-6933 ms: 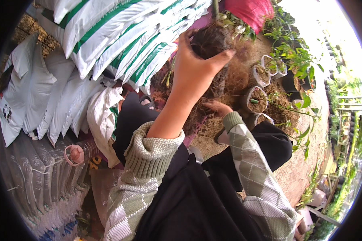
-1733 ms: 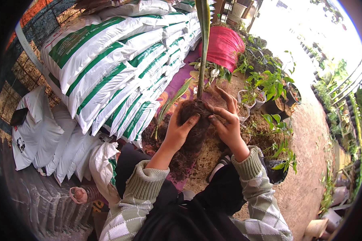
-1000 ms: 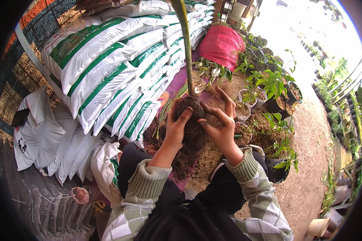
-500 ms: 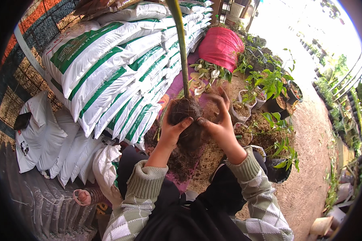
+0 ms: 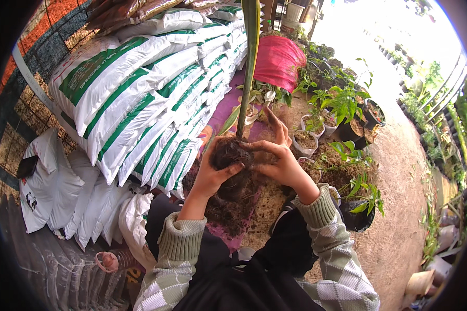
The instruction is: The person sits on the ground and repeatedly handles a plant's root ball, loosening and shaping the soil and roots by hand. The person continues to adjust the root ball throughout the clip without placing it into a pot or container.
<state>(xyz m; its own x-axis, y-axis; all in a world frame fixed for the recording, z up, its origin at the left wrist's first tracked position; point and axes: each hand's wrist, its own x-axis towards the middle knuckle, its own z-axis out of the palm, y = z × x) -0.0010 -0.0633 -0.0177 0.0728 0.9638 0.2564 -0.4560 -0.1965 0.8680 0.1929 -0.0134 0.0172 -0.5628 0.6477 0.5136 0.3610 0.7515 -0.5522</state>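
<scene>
Between my hands is the dark, fibrous root ball (image 5: 230,157) of a plant, held over a heap of loose soil (image 5: 228,216). A single long, stiff green leaf with yellow edges (image 5: 251,57) rises from it past the top of the view. My left hand (image 5: 214,168) wraps round the ball's left side, its thumb across the front. My right hand (image 5: 277,151) is at the ball's right side, thumb and a finger against it while other fingers stretch up and away. The soil lies on a purple mat (image 5: 236,103).
White and green sacks (image 5: 140,103) are stacked at the left, with smaller white bags (image 5: 62,192) below them. A red sack (image 5: 279,62) stands at the far end of the mat. Potted seedlings (image 5: 342,106) line the right side, beside a concrete path (image 5: 399,207).
My right hand's fingers have shifted on the root ball, its thumb leaving the front. The leaf has tilted to the right, and the view has moved slightly.
</scene>
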